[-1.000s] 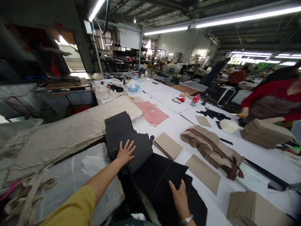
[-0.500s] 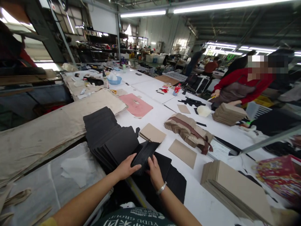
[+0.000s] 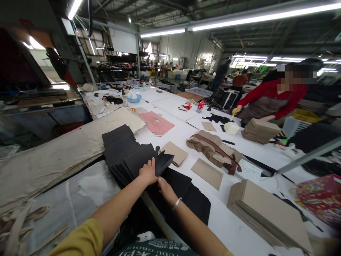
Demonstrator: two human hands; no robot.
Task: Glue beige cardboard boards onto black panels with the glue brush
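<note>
A fanned bundle of black sheets [image 3: 164,162] stands tilted between the black piles, its many edges showing as fine ridges. My left hand [image 3: 148,173] is closed on its left side, fingers pointing up along it. At the bundle's lower end my right hand [image 3: 166,189], with a silver bracelet at the wrist, has its fingers closed on the near edge. Some fingertips are hidden. Left of the hands a tall leaning pile of black sheets [image 3: 138,158] reaches back along the table. Below and right of them lies another black stack [image 3: 198,201], spread in steps.
Beige boards [image 3: 175,153] lie just beyond the bundle, with a single beige board [image 3: 207,173] to the right. A strap-tied beige stack [image 3: 210,145] and a large board stack [image 3: 269,213] stand farther right. Across the table, a person in red sleeves [image 3: 269,96] holds a yellow-handled brush [image 3: 234,113].
The black bundle has turned from flat-faced to edge-on, its edges fanned. My left hand has moved up along it, and my right hand has shifted left and lower. The co-worker's brush hand has moved left.
</note>
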